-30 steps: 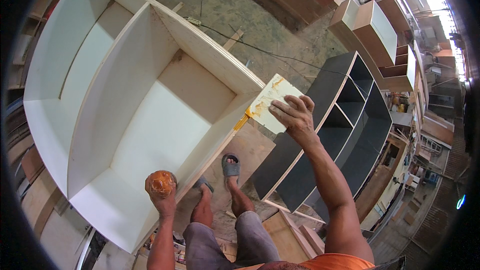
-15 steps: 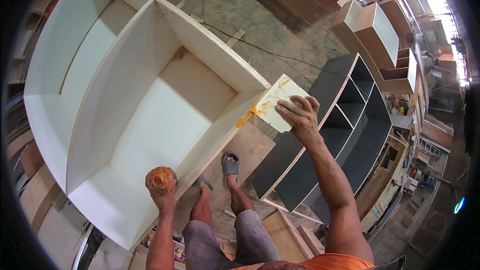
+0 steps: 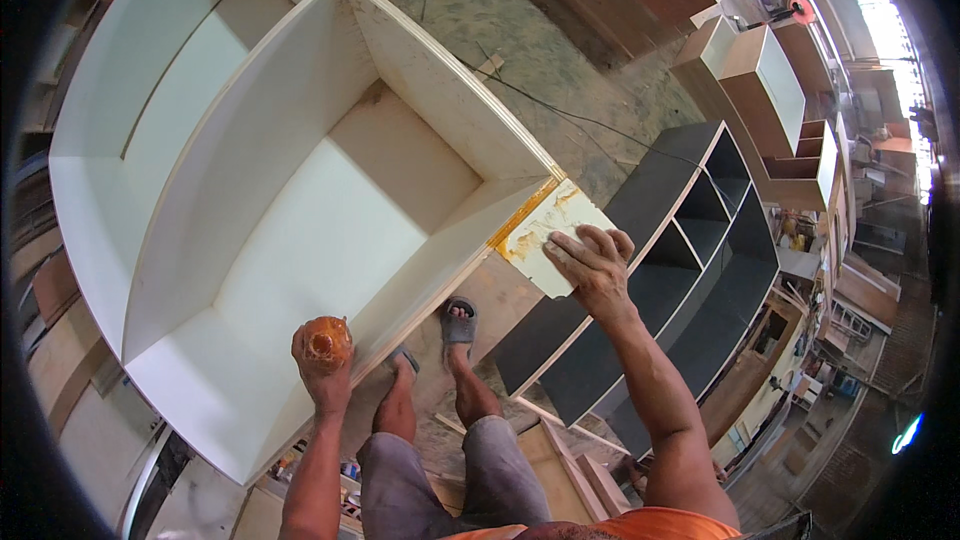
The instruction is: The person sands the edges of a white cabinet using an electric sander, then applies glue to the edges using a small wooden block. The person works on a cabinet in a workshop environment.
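Observation:
My right hand (image 3: 600,275) grips a flat white piece of board (image 3: 545,265) smeared with yellow-orange glue. The board's far left side touches the top edge of a large white cabinet carcass (image 3: 425,35), close to its right corner. A strip of the same glue (image 3: 522,212) runs along that edge beside the board. In my left hand (image 3: 322,380) is a rounded, clear container of amber glue (image 3: 328,342), held above the near side of the cabinet with my fingers wrapped round it. The fingers of my left hand are partly hidden behind the container.
A dark grey shelf unit (image 3: 665,295) lies to the right of the cabinet. Brown and white box units (image 3: 765,80) stand at the far right. A black cable (image 3: 575,118) crosses the dusty floor. My sandalled feet are beside the cabinet's near edge.
My right hand has drawn the board slightly left and nearer, with its side now along the cabinet edge. The glue strip there looks longer. My left hand stays nearly in place, holding the container.

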Tool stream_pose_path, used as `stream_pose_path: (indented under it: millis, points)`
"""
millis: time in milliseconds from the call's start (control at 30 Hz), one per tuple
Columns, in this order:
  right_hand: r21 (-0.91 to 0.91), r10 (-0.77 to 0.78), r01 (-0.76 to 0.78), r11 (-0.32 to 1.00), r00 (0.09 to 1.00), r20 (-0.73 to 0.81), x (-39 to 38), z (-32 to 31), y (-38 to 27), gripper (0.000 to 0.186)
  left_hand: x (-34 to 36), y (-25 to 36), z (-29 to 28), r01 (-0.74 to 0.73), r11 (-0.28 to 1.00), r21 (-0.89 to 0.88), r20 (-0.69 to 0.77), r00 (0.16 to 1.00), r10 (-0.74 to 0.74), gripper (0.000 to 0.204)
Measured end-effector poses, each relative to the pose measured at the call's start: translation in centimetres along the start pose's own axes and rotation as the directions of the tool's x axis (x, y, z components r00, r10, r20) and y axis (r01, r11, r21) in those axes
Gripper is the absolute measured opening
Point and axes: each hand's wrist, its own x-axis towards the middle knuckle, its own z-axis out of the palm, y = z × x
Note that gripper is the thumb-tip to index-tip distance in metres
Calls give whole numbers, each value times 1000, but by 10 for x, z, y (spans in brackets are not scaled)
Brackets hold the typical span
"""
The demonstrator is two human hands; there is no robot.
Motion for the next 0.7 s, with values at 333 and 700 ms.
stream_pose_path:
  millis: [333, 700]
  points:
    - [30, 3, -4, 1000, 1000, 25, 16, -2, -5, 47, -6, -2, -8, 38, 993, 114, -24, 999, -35, 78]
    - [28, -21, 19, 999, 996, 87, -3, -12, -24, 41, -4, -10, -6, -14, 999, 37, -33, 999, 15, 79]
